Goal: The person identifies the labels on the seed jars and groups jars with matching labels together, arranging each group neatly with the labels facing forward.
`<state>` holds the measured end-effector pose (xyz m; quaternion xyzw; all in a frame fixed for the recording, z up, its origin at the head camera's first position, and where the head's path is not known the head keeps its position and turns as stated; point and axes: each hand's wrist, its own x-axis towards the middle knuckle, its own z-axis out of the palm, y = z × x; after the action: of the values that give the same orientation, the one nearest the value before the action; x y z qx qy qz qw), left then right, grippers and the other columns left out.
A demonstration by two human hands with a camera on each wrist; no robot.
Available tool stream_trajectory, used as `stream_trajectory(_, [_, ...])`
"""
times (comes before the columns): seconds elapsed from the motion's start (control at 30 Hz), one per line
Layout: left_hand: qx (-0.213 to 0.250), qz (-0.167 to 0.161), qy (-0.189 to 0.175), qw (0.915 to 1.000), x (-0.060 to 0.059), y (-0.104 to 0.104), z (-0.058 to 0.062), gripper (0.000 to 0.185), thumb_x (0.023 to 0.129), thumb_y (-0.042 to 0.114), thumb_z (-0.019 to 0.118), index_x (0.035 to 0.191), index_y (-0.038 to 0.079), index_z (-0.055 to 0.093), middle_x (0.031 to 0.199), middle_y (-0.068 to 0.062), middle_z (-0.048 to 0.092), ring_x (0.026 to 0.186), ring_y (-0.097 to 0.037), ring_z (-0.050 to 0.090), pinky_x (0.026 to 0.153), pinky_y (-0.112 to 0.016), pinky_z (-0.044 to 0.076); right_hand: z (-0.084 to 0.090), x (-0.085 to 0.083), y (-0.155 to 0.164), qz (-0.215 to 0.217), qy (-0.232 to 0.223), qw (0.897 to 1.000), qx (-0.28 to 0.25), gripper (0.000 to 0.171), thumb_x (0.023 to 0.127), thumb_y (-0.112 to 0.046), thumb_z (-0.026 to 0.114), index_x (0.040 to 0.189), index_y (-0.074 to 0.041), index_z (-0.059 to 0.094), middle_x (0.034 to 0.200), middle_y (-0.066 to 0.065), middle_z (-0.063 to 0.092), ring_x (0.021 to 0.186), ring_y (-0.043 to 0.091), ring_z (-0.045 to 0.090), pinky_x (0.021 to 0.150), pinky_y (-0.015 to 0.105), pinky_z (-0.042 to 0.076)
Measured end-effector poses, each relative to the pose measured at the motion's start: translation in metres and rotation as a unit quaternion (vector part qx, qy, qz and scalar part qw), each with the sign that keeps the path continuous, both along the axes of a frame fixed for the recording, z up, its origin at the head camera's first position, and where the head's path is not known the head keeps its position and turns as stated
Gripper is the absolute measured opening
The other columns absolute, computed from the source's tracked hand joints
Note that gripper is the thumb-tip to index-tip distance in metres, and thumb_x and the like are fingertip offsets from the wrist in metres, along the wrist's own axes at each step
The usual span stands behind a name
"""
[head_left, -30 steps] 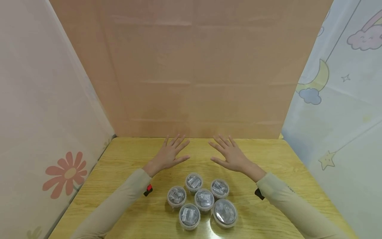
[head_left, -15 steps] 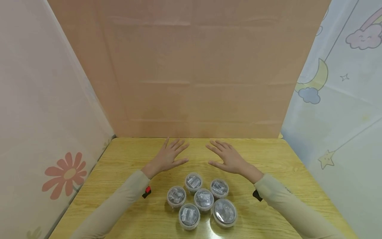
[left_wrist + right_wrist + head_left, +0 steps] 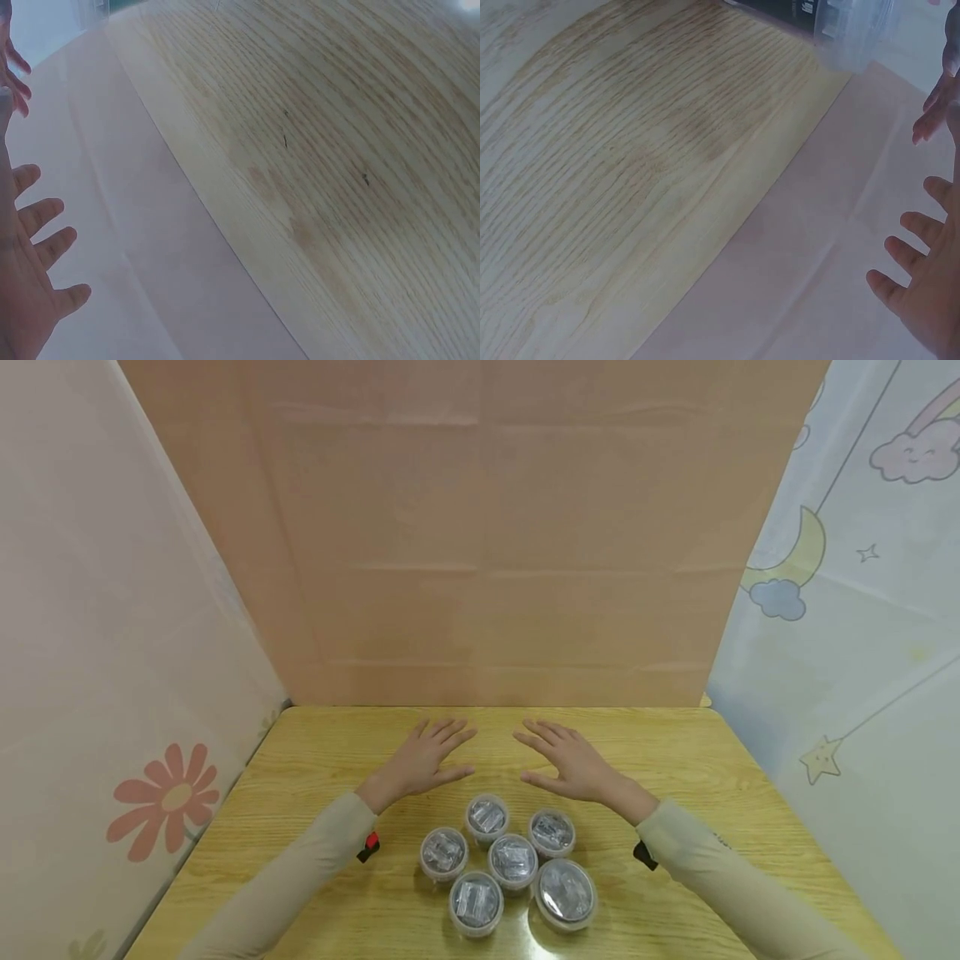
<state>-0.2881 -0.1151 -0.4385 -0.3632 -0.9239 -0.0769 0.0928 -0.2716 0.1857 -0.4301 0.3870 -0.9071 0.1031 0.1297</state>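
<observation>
My left hand (image 3: 422,762) hovers over the far half of the wooden table, fingers spread and holding nothing. Opposite it, my right hand (image 3: 576,767) is held in the same way, thumb apart from the fingers. Between my forearms, on the near side, stand several round clear tubs with silvery-grey contents. A small tub (image 3: 487,817) sits closest to the hands. The largest tub (image 3: 566,893) is at the near right, beside a middle tub (image 3: 513,862). In the left wrist view, the left hand's fingers (image 3: 52,247) are extended; the right wrist view has the right fingers (image 3: 906,255) likewise extended.
A tan sheet (image 3: 480,568) rises behind the table's (image 3: 315,735) far edge. Pale printed panels flank it, with a flower (image 3: 176,795) on the left and a moon (image 3: 806,552) on the right. A clear container (image 3: 851,34) shows at the top of the right wrist view.
Both hands have drawn slightly nearer and their fingertips sit lower in the head view. The right hand has moved slightly left. The tubs stay where they were.
</observation>
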Motion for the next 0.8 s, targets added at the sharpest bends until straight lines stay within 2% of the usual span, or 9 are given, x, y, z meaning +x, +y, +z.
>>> stream_trajectory(0.2, [-0.003, -0.009, -0.008, 0.9999, 0.0025, -0.0010, -0.0009, 0.071, 0.090, 0.065, 0.034, 0.148, 0.025, 0.025, 0.152, -0.001, 0.025, 0.139, -0.024, 0.025, 0.112, -0.056, 0.016, -0.0007, 0.0038, -0.0015, 0.008, 0.001, 1.000, -0.001, 0.067, 0.089, -0.053, 0.052, 0.145, -0.022, 0.032, 0.150, 0.007, 0.029, 0.134, 0.031, 0.032, 0.103, 0.058, 0.031])
stream_trajectory(0.43, [0.002, -0.017, -0.014, 0.9997, 0.0045, -0.0019, -0.0022, 0.070, 0.090, 0.062, 0.039, 0.146, 0.020, 0.031, 0.148, -0.005, 0.034, 0.132, -0.027, 0.037, 0.106, -0.055, 0.030, -0.0038, 0.0049, -0.0014, 0.015, -0.006, 1.000, -0.004, 0.066, 0.090, -0.053, 0.052, 0.145, -0.023, 0.033, 0.150, 0.006, 0.030, 0.133, 0.032, 0.033, 0.103, 0.058, 0.031])
stream_trajectory(0.57, [0.002, -0.016, -0.031, 0.9994, 0.0055, -0.0016, -0.0040, 0.069, 0.091, 0.061, 0.040, 0.146, 0.021, 0.031, 0.149, -0.004, 0.033, 0.132, -0.027, 0.037, 0.106, -0.053, 0.030, -0.0072, 0.0052, -0.0014, 0.014, -0.011, 1.000, -0.002, 0.065, 0.090, -0.054, 0.050, 0.145, -0.025, 0.032, 0.150, 0.005, 0.029, 0.133, 0.032, 0.033, 0.103, 0.058, 0.031])
stream_trajectory(0.8, [-0.005, -0.018, -0.049, 0.9987, 0.0079, -0.0014, -0.0077, 0.071, 0.090, 0.065, 0.035, 0.146, 0.022, 0.030, 0.149, -0.002, 0.033, 0.133, -0.024, 0.036, 0.107, -0.052, 0.030, -0.0093, 0.0093, -0.0035, 0.020, -0.030, 0.999, -0.002, 0.066, 0.090, -0.056, 0.049, 0.145, -0.026, 0.031, 0.149, 0.006, 0.032, 0.134, 0.032, 0.032, 0.103, 0.059, 0.030])
